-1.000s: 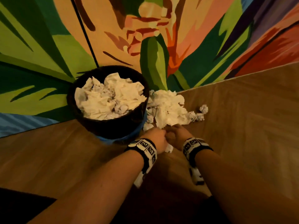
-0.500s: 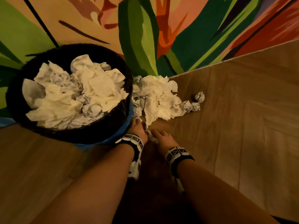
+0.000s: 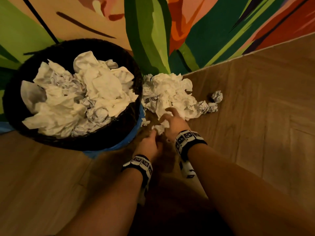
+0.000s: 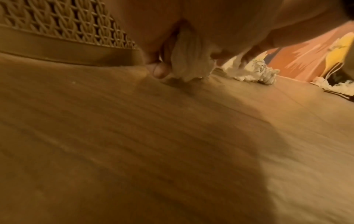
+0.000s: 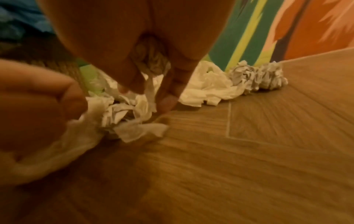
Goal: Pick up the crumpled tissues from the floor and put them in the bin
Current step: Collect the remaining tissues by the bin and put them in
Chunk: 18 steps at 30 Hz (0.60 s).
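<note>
The bin [image 3: 71,147], centre left of the head view and heaped with white tissue, stands on the wooden floor [image 3: 255,133] against a painted wall [image 3: 148,31]. Loose crumpled tissues [image 3: 168,92] lie just right of it. Right hand [image 3: 173,123] is clenched on a tissue wad at the pile's near edge; left hand [image 3: 150,143] grips another wad [image 4: 189,63] beside the bin's base. Half a second ago both hands sat nearer the bin.
</note>
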Motion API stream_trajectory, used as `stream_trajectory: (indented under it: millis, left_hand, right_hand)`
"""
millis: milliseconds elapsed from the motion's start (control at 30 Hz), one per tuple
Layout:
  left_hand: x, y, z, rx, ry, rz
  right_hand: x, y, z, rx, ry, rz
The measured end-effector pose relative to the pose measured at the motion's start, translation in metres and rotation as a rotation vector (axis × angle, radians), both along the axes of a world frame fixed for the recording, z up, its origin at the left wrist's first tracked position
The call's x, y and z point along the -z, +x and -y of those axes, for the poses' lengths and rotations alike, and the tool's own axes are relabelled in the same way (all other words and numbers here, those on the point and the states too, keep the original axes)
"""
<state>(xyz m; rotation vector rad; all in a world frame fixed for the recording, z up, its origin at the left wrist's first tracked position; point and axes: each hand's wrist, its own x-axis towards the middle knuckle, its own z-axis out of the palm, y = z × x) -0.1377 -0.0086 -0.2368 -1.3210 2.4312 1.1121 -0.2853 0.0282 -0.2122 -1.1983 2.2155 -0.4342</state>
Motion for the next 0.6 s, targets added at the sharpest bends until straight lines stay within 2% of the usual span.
stream_trajectory:
  millis: [100, 200, 267, 333, 400, 500, 600]
  left_hand:
    - [-0.002, 0.001, -0.001, -0.098, 0.010, -0.088]
    - [-0.003, -0.005, 0.006, -0.008, 0.020, -0.040]
    - [-0.002, -0.010, 0.011, 0.040, 0.016, 0.049]
    - [-0.002, -0.012, 0.010, 0.030, 0.014, 0.054]
    - [-0.002, -0.010, 0.003, 0.000, 0.021, 0.053]
    - [0.001, -0.005, -0.003, -0.075, 0.035, 0.086]
    - [-0.003, -0.001, -0.001, -0.106, 0.067, 0.117]
  right_hand:
    - [0.010, 0.004, 0.001, -0.066, 0.160, 0.040]
    - [0.016, 0.004, 0.000, -0.102, 0.262, 0.048]
    - [0.018, 0.004, -0.003, -0.130, 0.238, 0.016]
    - [0.018, 0.006, -0.009, -0.107, 0.157, 0.008]
    - [0.020, 0.009, -0.017, 0.081, 0.004, 0.073]
    - [0.013, 0.011, -0.028, 0.505, -0.202, 0.305]
    - [0.005, 0.005, -0.031, 0.602, -0.277, 0.327]
